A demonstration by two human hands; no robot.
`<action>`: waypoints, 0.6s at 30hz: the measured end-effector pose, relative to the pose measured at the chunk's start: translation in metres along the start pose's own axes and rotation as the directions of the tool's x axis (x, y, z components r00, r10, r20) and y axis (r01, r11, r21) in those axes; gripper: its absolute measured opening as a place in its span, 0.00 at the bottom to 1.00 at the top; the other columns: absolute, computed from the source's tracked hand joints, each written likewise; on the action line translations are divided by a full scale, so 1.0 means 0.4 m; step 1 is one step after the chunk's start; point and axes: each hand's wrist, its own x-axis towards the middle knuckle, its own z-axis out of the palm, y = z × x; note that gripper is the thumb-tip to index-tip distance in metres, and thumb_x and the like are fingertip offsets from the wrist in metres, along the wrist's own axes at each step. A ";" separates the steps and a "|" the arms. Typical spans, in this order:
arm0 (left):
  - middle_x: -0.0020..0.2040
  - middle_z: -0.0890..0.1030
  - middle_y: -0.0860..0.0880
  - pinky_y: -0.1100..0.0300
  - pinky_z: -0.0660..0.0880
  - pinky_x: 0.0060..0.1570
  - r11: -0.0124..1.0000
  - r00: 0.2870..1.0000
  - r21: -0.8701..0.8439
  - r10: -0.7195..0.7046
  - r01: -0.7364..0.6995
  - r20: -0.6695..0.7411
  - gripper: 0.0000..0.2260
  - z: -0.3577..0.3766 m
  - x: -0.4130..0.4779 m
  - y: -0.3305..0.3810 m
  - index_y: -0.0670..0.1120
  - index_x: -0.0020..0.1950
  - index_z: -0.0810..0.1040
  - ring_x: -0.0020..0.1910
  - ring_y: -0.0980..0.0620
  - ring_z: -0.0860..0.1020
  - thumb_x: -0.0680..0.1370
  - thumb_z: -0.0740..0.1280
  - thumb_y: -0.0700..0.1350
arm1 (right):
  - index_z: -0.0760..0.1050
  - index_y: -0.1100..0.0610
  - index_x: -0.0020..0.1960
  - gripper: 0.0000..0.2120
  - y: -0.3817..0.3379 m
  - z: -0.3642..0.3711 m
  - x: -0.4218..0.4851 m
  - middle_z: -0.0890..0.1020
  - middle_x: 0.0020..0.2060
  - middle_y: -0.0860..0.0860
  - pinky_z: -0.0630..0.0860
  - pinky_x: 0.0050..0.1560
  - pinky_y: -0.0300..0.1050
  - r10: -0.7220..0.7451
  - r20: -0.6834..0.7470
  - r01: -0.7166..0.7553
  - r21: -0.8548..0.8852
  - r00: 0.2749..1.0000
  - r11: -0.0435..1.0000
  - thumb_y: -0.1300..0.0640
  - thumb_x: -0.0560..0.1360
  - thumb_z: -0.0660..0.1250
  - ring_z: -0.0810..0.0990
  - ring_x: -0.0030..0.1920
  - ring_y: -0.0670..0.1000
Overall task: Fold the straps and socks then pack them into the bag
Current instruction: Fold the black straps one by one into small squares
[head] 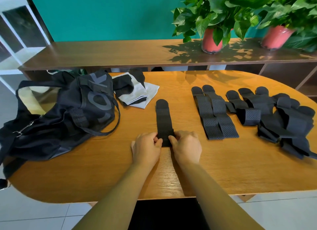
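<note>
We take the strap (163,120), lying lengthwise in the middle of the table (223,169), as our mark. Far to its left slumps the black bag (68,113), its mouth apparently open at the far left, though the folds make that hard to judge. Just left of the strap's far end lie the socks (135,92), black and pale grey, in a loose pile. Our left hand (146,148) pinches the strap's near end at its left edge, thumb and fingers curled on it, and our right hand (186,146) pinches the same end at its right edge. The strap looks light, limp and perforated, so we expect it to fold easily yet spring open; holding both near corners suits folding it away from us. To its right lie two flat straps (214,116), and farther right a tangled heap of straps (283,120).
</note>
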 end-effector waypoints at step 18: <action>0.69 0.69 0.59 0.55 0.57 0.63 0.863 0.861 0.204 0.382 -0.462 0.334 0.24 -0.068 -0.011 -0.052 0.57 0.72 0.68 0.68 0.57 0.63 0.77 0.63 0.61 | 0.79 0.54 0.58 0.22 0.047 -0.059 -0.058 0.76 0.52 0.51 0.73 0.48 0.47 -0.394 0.181 0.421 -0.143 0.901 0.896 0.44 0.73 0.57 0.73 0.51 0.52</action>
